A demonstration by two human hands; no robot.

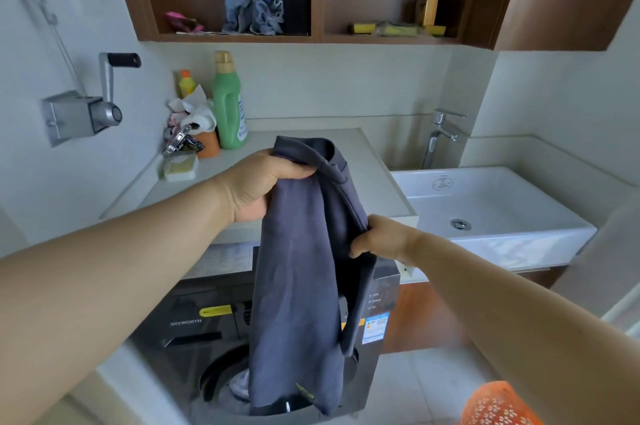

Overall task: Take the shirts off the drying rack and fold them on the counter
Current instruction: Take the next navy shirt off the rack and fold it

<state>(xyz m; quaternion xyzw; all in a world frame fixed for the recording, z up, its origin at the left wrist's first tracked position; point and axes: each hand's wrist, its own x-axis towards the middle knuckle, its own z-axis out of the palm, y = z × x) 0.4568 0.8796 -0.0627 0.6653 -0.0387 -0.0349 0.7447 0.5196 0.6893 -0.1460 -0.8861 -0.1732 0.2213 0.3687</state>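
Below, the washing machine (207, 331) read SKYWORTH; left hand (258, 187) and right hand (379, 239) each gripped the dark shirt (298, 286), hanging lengthwise downward.

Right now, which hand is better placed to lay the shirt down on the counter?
Left, probably. The left hand grips the shirt at its top, already over the counter. The right hand pinches a side edge lower down, off the counter's front edge.
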